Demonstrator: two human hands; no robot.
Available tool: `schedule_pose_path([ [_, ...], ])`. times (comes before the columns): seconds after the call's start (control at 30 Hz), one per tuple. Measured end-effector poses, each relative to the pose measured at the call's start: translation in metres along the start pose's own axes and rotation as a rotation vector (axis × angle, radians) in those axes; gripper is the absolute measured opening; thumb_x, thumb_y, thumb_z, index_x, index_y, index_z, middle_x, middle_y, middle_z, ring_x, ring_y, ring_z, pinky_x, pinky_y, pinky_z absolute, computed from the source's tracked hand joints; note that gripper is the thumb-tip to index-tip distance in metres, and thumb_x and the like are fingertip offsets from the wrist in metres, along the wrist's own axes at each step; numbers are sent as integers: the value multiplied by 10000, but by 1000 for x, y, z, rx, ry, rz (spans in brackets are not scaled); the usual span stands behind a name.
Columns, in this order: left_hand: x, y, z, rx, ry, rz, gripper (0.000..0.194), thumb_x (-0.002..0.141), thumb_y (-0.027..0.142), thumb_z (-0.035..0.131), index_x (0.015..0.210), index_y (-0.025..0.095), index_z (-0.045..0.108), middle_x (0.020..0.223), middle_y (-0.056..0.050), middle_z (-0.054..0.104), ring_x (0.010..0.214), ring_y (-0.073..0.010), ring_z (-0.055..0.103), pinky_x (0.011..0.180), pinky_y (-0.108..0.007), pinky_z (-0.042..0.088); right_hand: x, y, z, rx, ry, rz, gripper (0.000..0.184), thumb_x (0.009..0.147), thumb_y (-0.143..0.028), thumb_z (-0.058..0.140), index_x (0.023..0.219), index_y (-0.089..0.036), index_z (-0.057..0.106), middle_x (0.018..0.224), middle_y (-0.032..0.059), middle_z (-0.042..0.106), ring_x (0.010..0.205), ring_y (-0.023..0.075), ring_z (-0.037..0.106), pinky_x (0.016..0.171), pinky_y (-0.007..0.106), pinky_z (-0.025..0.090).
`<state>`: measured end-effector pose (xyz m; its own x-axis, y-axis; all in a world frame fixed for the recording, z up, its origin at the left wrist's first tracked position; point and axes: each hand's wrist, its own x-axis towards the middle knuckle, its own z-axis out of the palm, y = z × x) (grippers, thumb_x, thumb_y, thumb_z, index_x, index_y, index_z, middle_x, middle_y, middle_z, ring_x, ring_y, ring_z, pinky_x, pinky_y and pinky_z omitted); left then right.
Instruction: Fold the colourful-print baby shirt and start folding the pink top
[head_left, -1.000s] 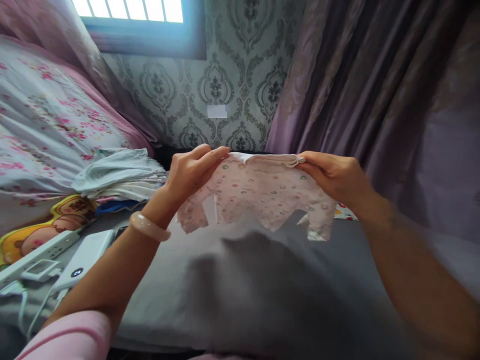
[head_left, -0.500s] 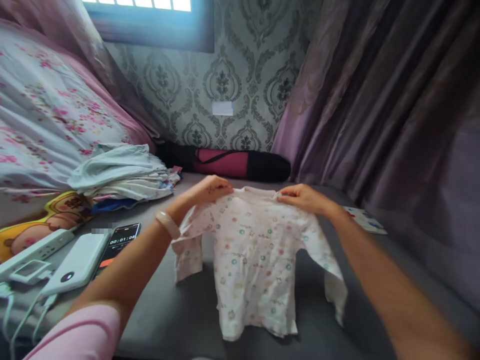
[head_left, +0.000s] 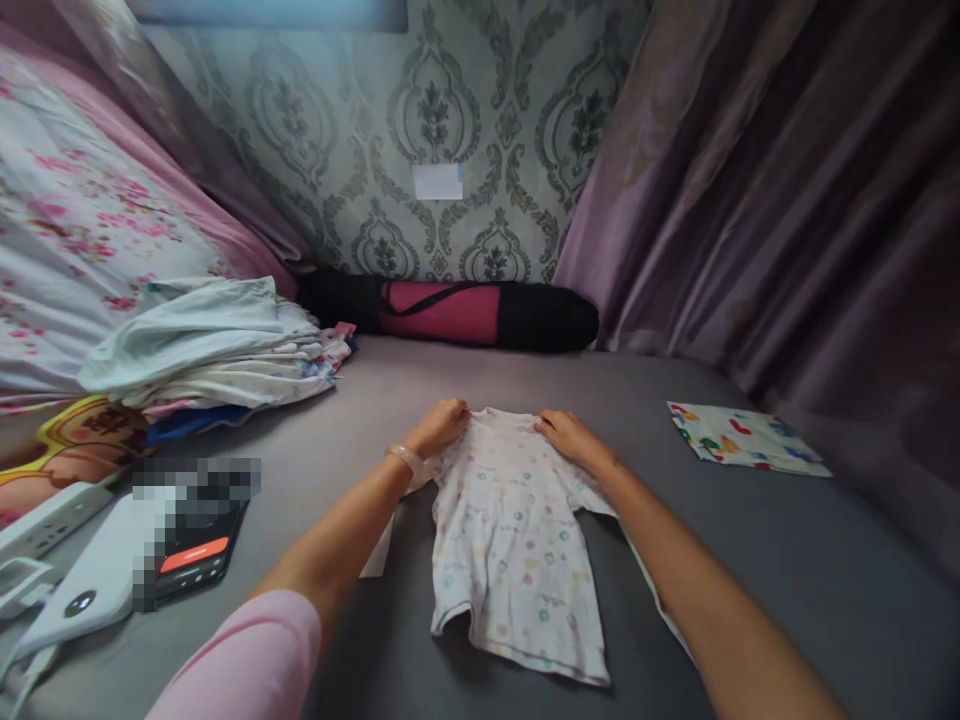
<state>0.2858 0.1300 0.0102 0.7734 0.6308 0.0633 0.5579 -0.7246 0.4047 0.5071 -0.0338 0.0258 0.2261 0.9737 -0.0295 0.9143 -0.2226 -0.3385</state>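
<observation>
A small white long-sleeved baby shirt [head_left: 517, 540] with pale printed motifs lies spread on the grey bed sheet [head_left: 330, 640], its neckline at the far end. My left hand [head_left: 442, 428] pinches the shirt at the left shoulder beside the collar. At the right shoulder, my right hand [head_left: 568, 436] grips the fabric with fingers closed. Both sleeves are partly hidden under my forearms. The bottom hem is slightly rumpled and lifted at its left corner.
A folded printed cloth [head_left: 750, 440] lies at the right. On the left are a clothes pile [head_left: 217, 340], a phone [head_left: 202, 550], a white power bank [head_left: 97, 570] and a power strip [head_left: 52, 520]. A black and red long bag [head_left: 450, 312] rests against the wall.
Both hands have lowered the shirt from a raised, hanging position onto the bed, moving away from me. The view has tilted down, showing more of the folded cloth.
</observation>
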Motion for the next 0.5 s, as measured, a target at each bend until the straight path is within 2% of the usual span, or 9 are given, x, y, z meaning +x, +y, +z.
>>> schedule_pose_path([
  [0.27,32,7,7,82,1,-86,312,879,252,368,977,137,641,951,-153,679,855,-234,620,720,-301,428,18,9,4,-106,53,63,269,967,-316,362,1036,-176,581,1080,128,640,971,218,592,776,273,367],
  [0.5,53,1,7,79,9,-115,305,893,282,374,985,149,633,963,-145,678,859,-229,624,729,-297,434,40,18,2,-112,97,70,258,977,-306,346,1088,-193,550,1102,115,639,957,222,602,768,287,373],
])
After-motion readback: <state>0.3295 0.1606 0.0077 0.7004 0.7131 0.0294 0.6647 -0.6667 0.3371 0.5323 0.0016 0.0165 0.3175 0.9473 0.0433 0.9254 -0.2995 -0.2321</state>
